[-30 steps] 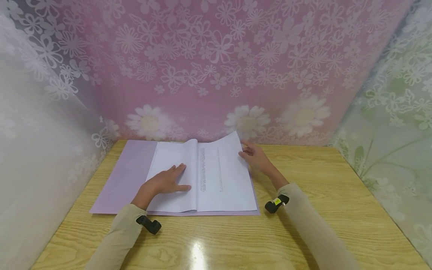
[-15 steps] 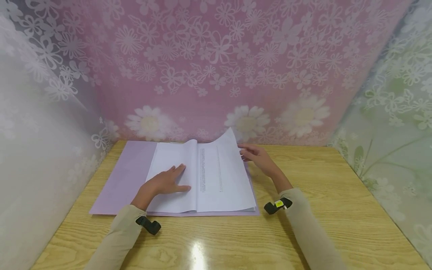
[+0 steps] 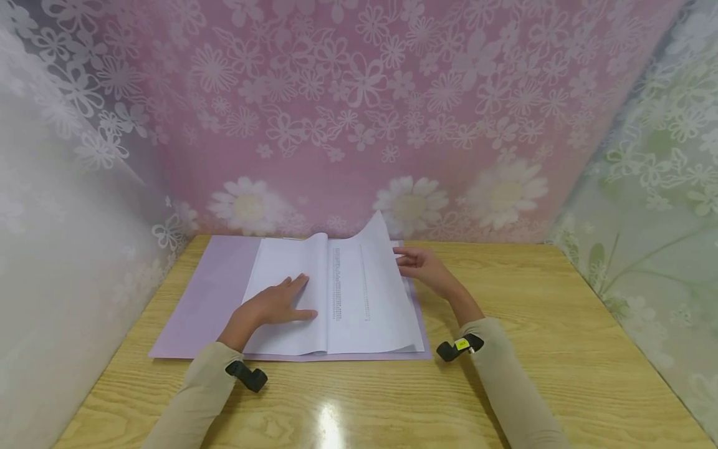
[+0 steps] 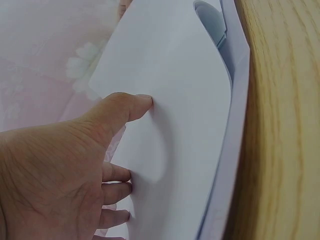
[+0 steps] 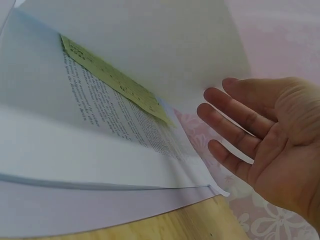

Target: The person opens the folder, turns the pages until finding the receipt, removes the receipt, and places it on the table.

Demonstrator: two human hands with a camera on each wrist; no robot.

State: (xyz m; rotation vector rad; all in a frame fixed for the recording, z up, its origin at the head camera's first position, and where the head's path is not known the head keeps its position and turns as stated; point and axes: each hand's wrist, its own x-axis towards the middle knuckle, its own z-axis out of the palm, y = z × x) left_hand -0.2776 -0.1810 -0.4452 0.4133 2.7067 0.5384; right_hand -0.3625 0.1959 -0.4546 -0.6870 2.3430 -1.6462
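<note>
A lilac folder [image 3: 202,299] lies open on the table with white sheets in it. My left hand [image 3: 275,302] rests on the left-hand page [image 3: 280,259], thumb and fingers spread. In the left wrist view, that hand's thumb and fingertips touch the curved white paper [image 4: 185,75]. My right hand [image 3: 426,268] is at the far right edge of a printed sheet [image 3: 376,293], its loosely extended fingers against the raised sheet's underside. The right wrist view shows a yellow-green paper strip [image 5: 115,80] with writing, on the printed page [image 5: 100,107] beneath the raised sheet.
The folder lies on a wood-grain table [image 3: 533,330], near its back edge. A pink floral backdrop [image 3: 359,125] stands right behind it, with pale floral panels at both sides. Each sleeve carries a small black wrist camera [image 3: 247,375].
My right hand has shifted a little along the sheet's right edge, its fingers slipping under it. The sheet's far corner has risen and curled leftward, baring the pages below. My left hand stays put.
</note>
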